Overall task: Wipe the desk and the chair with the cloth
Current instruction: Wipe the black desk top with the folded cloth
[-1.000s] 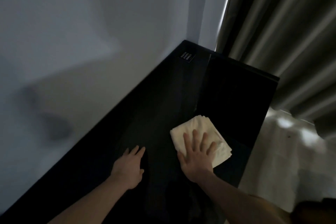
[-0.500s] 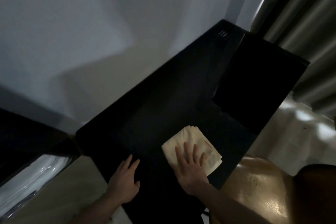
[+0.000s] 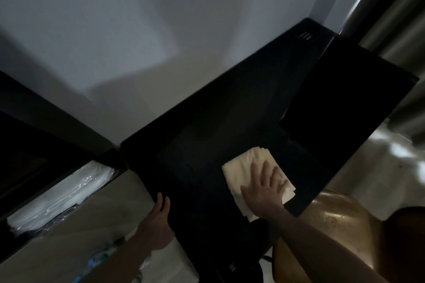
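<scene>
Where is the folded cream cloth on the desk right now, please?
In the head view, the folded cream cloth lies on the black desk near its right front edge, flat under the right hand, beside the brown chair.

The right hand [image 3: 264, 188] lies flat, fingers spread and pointing to 12 o'clock, its forearm running off to 4 o'clock. The left hand [image 3: 158, 220] sits at 9 o'clock of it, fingers straight and together, forearm trailing to 7 o'clock.

Nothing here is readable to me. A small pale marking [image 3: 305, 36] of a few short bars sits at the far corner of the dark desk [image 3: 207, 135], too small and dim to make out. A faint round emblem [image 3: 231, 266] shows on a dark surface near the bottom edge, also illegible.
</scene>
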The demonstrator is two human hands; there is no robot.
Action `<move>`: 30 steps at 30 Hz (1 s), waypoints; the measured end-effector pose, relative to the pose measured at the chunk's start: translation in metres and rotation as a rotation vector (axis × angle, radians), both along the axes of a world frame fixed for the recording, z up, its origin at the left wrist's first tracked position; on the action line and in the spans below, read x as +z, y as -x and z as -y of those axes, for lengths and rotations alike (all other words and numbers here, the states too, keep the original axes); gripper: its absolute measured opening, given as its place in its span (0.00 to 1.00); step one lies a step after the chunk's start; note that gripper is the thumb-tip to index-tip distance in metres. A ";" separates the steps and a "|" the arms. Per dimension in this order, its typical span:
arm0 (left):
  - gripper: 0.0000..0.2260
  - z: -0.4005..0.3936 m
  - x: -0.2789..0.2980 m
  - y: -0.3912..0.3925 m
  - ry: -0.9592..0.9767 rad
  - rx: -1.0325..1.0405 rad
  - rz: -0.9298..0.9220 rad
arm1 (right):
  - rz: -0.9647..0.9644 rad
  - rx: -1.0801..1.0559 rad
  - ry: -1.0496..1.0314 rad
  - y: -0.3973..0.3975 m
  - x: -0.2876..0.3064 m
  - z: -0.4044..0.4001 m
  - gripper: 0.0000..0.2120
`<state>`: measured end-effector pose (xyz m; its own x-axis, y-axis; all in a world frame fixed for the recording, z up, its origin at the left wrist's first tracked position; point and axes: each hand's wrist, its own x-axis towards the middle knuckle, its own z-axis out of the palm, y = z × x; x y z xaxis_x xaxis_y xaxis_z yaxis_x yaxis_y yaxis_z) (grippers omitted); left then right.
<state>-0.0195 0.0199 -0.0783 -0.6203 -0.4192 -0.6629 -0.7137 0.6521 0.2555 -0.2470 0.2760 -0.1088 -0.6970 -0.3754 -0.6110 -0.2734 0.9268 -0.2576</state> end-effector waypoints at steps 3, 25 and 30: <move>0.37 0.007 -0.001 0.001 -0.012 -0.016 0.007 | -0.003 -0.002 0.024 -0.029 0.000 0.008 0.40; 0.49 -0.113 0.019 0.107 0.028 -0.533 0.131 | 0.139 -0.359 0.324 -0.067 0.064 -0.082 0.28; 0.54 -0.108 0.012 0.108 0.021 -0.555 0.206 | 0.166 -0.361 0.243 -0.068 0.059 -0.107 0.32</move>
<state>-0.1270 0.1284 -0.0662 -0.6100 -0.0827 -0.7881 -0.2976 0.9456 0.1311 -0.1788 0.3834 -0.0499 -0.7094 -0.2733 -0.6497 0.1187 0.8623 -0.4923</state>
